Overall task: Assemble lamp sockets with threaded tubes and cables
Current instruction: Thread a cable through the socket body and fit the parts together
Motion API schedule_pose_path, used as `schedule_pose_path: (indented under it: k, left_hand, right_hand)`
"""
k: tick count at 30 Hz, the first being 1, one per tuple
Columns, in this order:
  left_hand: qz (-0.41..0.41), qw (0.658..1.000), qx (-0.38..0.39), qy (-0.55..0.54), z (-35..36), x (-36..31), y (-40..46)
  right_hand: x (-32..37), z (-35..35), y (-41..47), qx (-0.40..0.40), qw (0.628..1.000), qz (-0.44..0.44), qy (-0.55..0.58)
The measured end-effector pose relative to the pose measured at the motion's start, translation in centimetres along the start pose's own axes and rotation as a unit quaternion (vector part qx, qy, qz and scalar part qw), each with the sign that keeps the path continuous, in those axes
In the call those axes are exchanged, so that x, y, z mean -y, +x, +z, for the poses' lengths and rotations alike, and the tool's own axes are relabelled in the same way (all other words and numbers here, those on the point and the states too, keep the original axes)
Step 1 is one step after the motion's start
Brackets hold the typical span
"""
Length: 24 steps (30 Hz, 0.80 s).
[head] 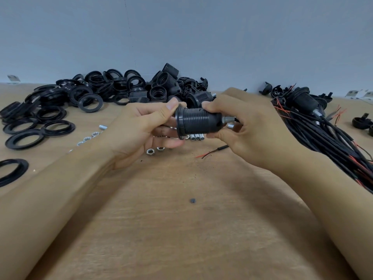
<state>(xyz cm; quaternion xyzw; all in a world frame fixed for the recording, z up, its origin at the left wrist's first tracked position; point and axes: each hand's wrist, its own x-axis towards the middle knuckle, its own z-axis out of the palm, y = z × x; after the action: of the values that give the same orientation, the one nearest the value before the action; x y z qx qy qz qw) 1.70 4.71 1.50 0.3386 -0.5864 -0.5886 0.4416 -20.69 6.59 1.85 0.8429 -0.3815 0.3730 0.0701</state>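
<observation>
So from my feed, the black lamp socket (196, 123) sits sideways in mid-air between both hands, above the wooden table (161, 229). My left hand (141, 130) pinches the flanged rim end with thumb on top, fingers curled underneath. My right hand (248, 126) wraps round the narrow end, where a silver threaded tube (227, 119) pokes out against the palm. Loose threaded tubes (196, 136) and nuts (150, 152) lie on the table just below the socket, black rings (52, 110) are piled off left, and a cable bundle (323, 134) is on the right
</observation>
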Motion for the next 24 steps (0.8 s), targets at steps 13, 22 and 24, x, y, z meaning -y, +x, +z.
schedule_pose_path:
  k: [13,22,24]
  left_hand:
    - [-0.142,0.988,-0.020,-0.056,0.60,-0.59,0.10]
    - [-0.174,0.984,-0.009,-0.044,0.27,-0.42,0.27]
    - [-0.158,0.986,-0.001,-0.049,0.02,-0.27,0.38]
  right_hand:
    - [0.28,-0.41,0.33,0.041,0.998,-0.033,-0.038]
    - [0.51,-0.95,0.42,0.033,0.999,-0.022,-0.011]
    - [0.68,-1.01,0.39,0.028,1.000,-0.011,-0.007]
